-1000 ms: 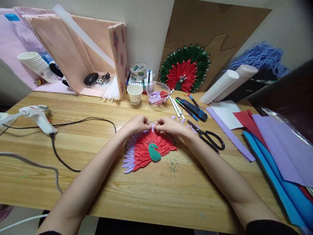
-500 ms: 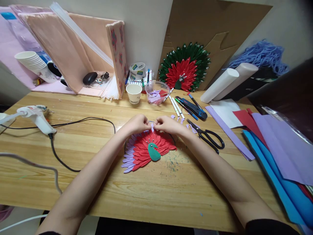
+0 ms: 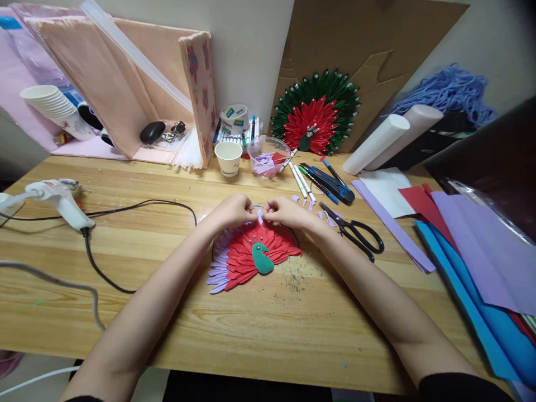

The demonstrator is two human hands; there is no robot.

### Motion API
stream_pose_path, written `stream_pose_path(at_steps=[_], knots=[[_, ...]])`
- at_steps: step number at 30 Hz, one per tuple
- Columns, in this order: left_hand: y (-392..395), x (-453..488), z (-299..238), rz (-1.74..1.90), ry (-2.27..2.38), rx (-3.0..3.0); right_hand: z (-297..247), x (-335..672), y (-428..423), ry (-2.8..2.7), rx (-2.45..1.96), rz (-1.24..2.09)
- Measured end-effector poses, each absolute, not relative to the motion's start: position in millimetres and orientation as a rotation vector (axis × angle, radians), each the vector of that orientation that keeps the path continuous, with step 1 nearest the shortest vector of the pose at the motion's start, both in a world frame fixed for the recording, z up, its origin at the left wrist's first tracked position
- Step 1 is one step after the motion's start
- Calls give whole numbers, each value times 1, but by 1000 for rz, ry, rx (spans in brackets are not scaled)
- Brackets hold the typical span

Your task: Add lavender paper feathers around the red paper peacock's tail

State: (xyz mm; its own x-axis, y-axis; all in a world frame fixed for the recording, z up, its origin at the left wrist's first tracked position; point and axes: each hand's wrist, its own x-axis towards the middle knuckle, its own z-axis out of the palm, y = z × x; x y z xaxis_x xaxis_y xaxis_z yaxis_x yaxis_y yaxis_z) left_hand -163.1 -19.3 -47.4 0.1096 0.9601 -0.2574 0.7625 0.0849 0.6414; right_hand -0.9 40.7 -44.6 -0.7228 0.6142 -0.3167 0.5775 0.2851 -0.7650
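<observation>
Red, paper-like feathers (image 3: 243, 261) spread like a fan around a flat green bird body (image 3: 263, 260), and together they form a peacock figure, which lies on the light wooden table (image 3: 251, 335) in front of the person. Along its left side stand out narrow purple feathers (image 3: 218, 274). The left hand (image 3: 235, 212) and the right hand (image 3: 287, 213) meet at the upper edge of this figure. The fingertips of each hand are pressed together and pinch a small, pointed purple piece (image 3: 260, 216), one hand from each side; how the other fingers are folded, I cannot tell exactly. Near the right forearm lie black-handled scissors (image 3: 344, 225), with small purple scraps (image 3: 312, 205) close to the blades. Behind the hands stand a white paper cup (image 3: 228, 161) and a clear round plastic bowl (image 3: 255, 170), which contains purple and red bits.
</observation>
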Motion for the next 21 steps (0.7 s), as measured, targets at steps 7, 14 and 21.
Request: stream_pose_path(at_steps=[7, 14, 21], knots=[[-18, -164, -47, 348, 1697, 1741, -44, -1, 40, -2511, -1181, 1417], [-19, -166, -41, 430, 1749, 1706, -41, 0, 43, -2501, -1156, 1406], [-17, -172, -40, 533, 1960, 1694, -42, 2, 46, -2544, -1055, 1426]])
